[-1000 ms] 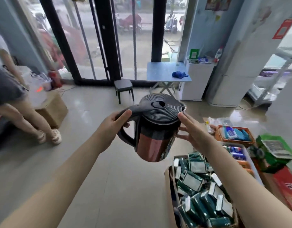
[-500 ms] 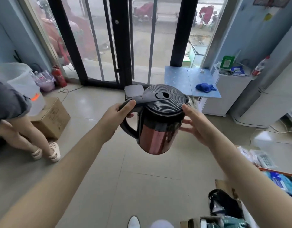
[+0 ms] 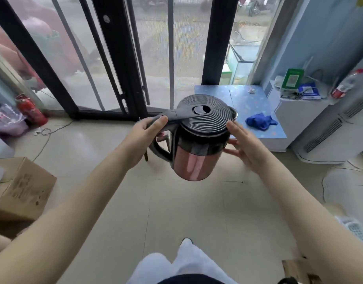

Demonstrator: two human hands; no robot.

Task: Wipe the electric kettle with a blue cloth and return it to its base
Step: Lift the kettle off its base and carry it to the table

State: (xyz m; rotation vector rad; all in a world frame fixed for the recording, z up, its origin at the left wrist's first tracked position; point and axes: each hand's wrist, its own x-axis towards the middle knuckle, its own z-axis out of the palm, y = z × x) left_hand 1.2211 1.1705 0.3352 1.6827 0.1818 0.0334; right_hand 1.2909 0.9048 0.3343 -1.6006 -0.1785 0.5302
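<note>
The electric kettle (image 3: pixel 197 144) is held in the air over the tiled floor (image 3: pixel 176 212), in front of the black-framed glass doors (image 3: pixel 123 58). It has a black ribbed lid (image 3: pixel 205 113), a dark upper band and a shiny reddish-pink body that tilts a little, its base toward the camera.

The left hand (image 3: pixel 143 136) is wrapped around the top of the kettle's black handle (image 3: pixel 162 148), thumb lying along the upper arm of the handle where it meets the lid. The right hand (image 3: pixel 246 144) is open, fingers spread, its palm pressed flat against the kettle's right side just under the lid rim; it steadies the body rather than closing around it.

The blue cloth (image 3: pixel 260 120) lies crumpled on the small blue table (image 3: pixel 244 99) beyond the kettle, near that table's front right corner, apart from both hands. A white cabinet (image 3: pixel 299 115) stands just beside the table's right edge. A cardboard box (image 3: pixel 23 187) sits on the floor at the left, and a red fire extinguisher (image 3: pixel 32 111) stands by the door frame.
</note>
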